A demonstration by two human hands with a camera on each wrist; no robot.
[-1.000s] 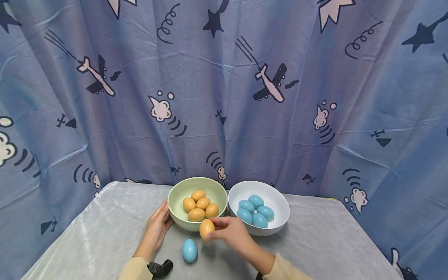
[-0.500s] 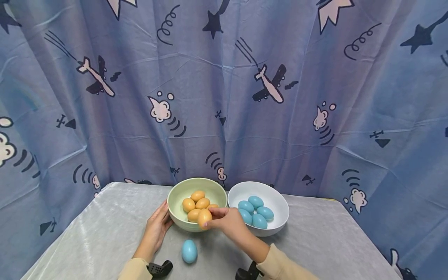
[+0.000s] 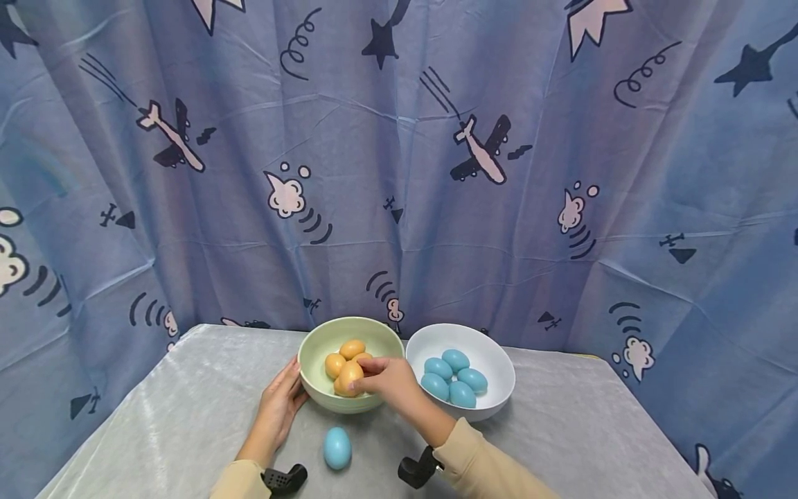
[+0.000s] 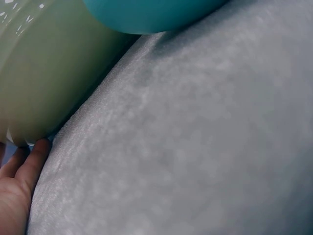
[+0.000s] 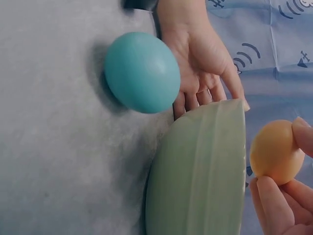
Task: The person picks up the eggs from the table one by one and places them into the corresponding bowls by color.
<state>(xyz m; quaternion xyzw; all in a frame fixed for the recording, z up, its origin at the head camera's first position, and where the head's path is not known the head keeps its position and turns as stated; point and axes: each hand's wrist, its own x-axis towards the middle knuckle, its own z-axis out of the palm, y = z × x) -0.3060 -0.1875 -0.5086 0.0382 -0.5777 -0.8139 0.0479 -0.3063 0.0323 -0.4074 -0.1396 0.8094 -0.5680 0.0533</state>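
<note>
In the head view, my right hand (image 3: pixel 393 382) pinches an orange egg (image 3: pixel 350 375) over the green bowl (image 3: pixel 316 383), which holds several more orange eggs. The right wrist view shows this held egg (image 5: pixel 277 151) between thumb and fingertips, above the rim level. My left hand (image 3: pixel 282 400) rests against the bowl's left side, its fingers lying along the outer wall. In the left wrist view, those fingertips (image 4: pixel 40 152) touch the wall low down. A blue egg (image 3: pixel 337 448) stands on the table in front of the bowl, between my forearms.
A white bowl (image 3: pixel 503 374) with several blue eggs stands right beside the green bowl. Grey cloth (image 3: pixel 580 430) covers the table. Behind the bowls hangs a blue patterned curtain (image 3: pixel 374 229). Black devices (image 3: pixel 285 479) are worn at both wrists.
My right hand has carried the orange egg up and leftward, from in front of the green bowl to over its inside. My left hand has stayed at the bowl.
</note>
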